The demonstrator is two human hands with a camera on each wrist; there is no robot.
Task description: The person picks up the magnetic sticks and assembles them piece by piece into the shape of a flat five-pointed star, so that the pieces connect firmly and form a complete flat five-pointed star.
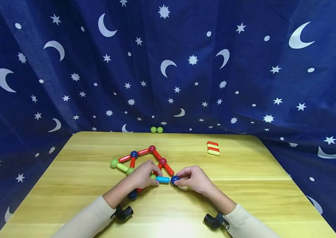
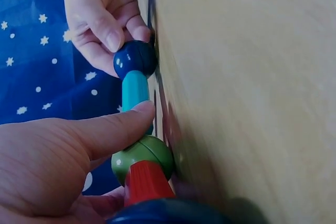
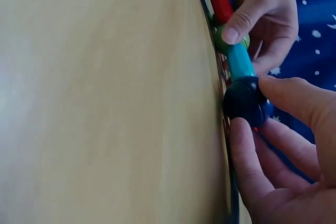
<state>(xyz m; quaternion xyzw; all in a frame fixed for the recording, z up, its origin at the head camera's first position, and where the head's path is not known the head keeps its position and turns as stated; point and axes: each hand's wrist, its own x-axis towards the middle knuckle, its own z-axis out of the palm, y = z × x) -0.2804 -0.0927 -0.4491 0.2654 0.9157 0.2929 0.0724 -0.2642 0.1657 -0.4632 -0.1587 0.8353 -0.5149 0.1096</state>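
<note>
One table [image 1: 245, 168] bears a rod-and-ball frame [image 1: 143, 152], where a person's left hand [image 1: 143, 176] pinches a blue rod [image 1: 163, 179] beside a green ball [image 2: 137, 153] and the right hand [image 1: 195, 179] pinches a navy ball [image 1: 174, 180] at the rod's other end.

rod frame [image 1: 143, 152] on table [image 1: 245, 191] | loose rods [image 1: 213, 149] rightward | balls [image 1: 153, 130] behind

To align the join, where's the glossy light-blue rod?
In the head view, the rod sits low near centre, between the left hand and glossy dark-blue ball.
</note>
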